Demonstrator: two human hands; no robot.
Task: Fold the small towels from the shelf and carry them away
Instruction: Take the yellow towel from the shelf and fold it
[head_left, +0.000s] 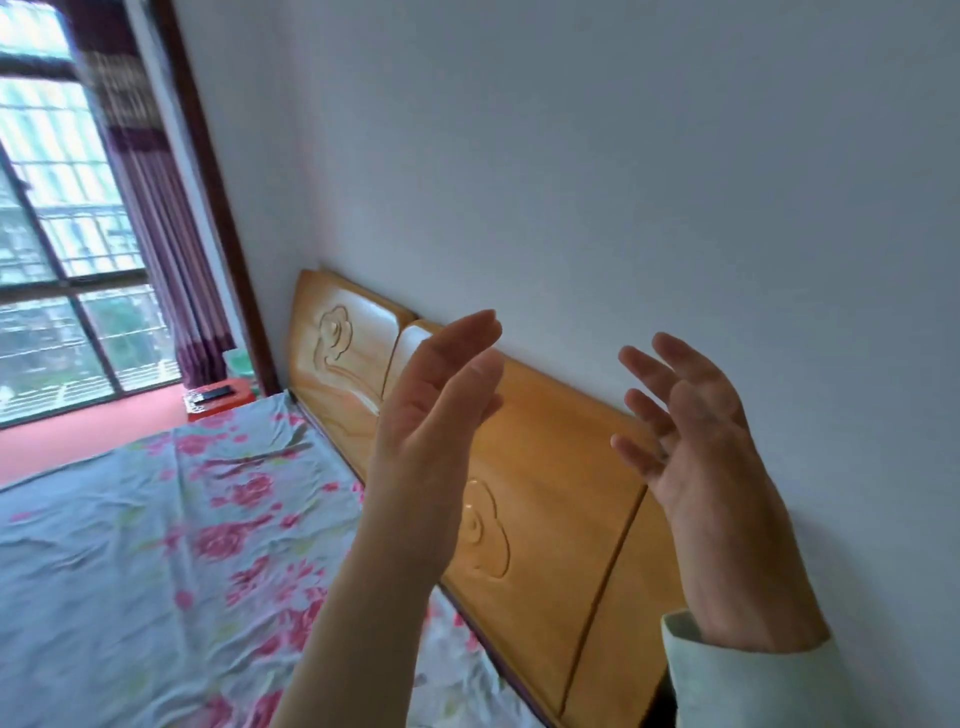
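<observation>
No towel and no shelf appear in the head view. My left hand (436, 400) is raised in front of me, fingers straight and together, palm turned toward the right, holding nothing. My right hand (685, 431) is raised at about the same height, fingers spread and slightly bent, palm facing left, also holding nothing. The two palms face each other with a wide gap between them. Both hands hang in the air in front of a wooden headboard (540, 499).
A bed with a pale floral sheet (156, 545) fills the lower left. The plain wall (623, 182) rises behind the headboard. At the far left stand a barred window (57, 260), a purple curtain (166, 249) and a small red stool (218, 397).
</observation>
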